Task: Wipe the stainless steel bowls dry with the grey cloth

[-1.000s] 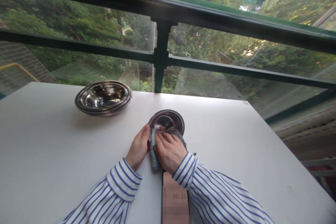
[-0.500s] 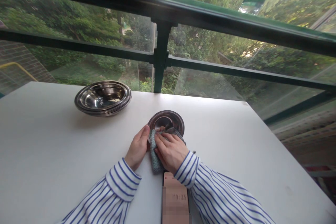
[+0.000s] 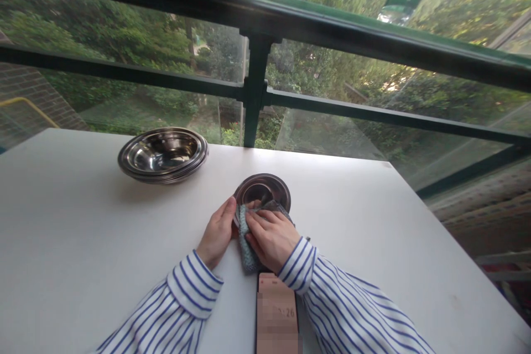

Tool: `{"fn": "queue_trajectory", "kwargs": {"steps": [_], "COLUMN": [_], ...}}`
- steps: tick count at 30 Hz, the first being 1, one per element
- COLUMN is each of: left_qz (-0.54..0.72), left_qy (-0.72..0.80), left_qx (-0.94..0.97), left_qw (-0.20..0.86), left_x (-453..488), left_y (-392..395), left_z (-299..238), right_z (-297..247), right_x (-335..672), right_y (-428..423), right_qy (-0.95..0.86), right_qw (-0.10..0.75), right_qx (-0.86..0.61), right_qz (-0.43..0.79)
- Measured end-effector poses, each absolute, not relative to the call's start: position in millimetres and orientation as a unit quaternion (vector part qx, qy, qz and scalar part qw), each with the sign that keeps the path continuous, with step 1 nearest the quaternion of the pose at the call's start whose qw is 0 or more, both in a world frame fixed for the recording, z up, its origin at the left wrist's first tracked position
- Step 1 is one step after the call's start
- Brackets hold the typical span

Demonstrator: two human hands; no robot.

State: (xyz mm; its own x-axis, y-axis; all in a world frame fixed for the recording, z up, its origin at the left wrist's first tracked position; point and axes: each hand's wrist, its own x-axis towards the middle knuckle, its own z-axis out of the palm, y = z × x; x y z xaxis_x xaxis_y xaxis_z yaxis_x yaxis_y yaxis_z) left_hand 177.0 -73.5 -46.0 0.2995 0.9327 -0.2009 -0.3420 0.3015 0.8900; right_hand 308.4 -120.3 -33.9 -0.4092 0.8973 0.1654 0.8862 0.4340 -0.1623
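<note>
A small steel plate lies on the white table in front of me. My left hand rests against the plate's left rim, fingers curved along its edge. My right hand presses a grey-blue cloth onto the near part of the plate, fingers closed over the cloth. Part of the plate is hidden under the cloth and hand. Both arms wear blue-striped white sleeves.
A stack of larger steel bowls sits at the back left of the table. A pink phone showing a timer lies near the front edge. A dark green railing with glass panels stands beyond the far edge.
My right hand with the cloth has shifted slightly right and back over the plate. The left hand stays at the rim. The phone's timer reads one second later.
</note>
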Motion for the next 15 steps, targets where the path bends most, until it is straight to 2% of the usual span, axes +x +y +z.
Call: {"fn": "queue_trajectory", "kwargs": {"steps": [10,15], "left_qz": [0.471,0.454], "left_qy": [0.360,0.312], "left_qx": [0.309,0.323], "left_qw": [0.744,0.770], "left_x": [176.4,175.6], "left_y": [-77.4,-75.7], "left_z": [-35.9,-41.5], "right_z": [-29.0,-28.7], "right_x": [311.2,309.8], "right_y": [-120.3,-119.8], "right_qy": [-0.834,-0.820], "right_qw": [0.122,0.155], "right_qx": [-0.536,-0.546], "right_qz": [0.038,0.071]}}
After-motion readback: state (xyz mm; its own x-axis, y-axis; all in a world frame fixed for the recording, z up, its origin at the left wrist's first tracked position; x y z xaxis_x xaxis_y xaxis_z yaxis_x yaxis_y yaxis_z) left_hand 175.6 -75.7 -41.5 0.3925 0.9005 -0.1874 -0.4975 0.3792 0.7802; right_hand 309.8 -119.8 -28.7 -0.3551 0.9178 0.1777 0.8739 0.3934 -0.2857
